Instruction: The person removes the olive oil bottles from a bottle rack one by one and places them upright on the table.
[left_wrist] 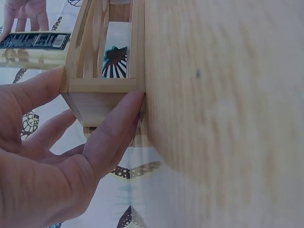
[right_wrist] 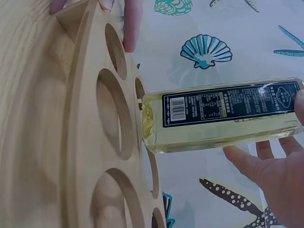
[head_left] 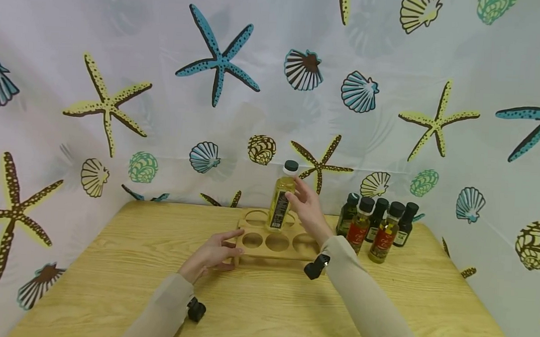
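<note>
In the head view my right hand grips a clear bottle of yellow oil with a dark green cap and a black label. The bottle stands nearly upright, slightly tilted, at the back row of a wooden bottle rack with round holes. In the right wrist view the bottle's base is close to a back hole; whether it has entered cannot be told. My left hand holds the rack's left end. The left wrist view shows its fingers spread against the end board, low and high.
To the right of the rack several dark-capped bottles stand grouped, among them a red-labelled bottle and a dark bottle. The wooden table meets a white curtain printed with starfish and shells.
</note>
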Available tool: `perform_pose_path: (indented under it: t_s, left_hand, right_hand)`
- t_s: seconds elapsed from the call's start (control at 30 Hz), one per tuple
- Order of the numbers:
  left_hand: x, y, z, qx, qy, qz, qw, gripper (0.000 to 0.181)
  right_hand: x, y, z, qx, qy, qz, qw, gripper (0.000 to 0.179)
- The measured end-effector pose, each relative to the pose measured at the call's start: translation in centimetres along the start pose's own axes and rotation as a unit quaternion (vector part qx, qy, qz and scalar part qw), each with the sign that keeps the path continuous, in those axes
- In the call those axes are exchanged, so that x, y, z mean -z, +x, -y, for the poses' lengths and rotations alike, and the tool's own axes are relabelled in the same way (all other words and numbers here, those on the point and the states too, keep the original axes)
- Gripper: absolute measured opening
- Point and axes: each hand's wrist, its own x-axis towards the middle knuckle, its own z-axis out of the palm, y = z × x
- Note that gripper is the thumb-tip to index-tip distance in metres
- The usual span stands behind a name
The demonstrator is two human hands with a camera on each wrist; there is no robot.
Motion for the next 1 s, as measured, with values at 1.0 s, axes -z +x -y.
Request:
perform_pose_path:
  t_s: [1.0]
  left_hand:
    - [-0.5, 0.0, -0.3, -0.004, 0.010, 0.003, 0.9999, 0.065]
  right_hand:
    - [6.9, -5.6, -0.4, -0.018, -0.016, -0.040, 0.9989, 0.061]
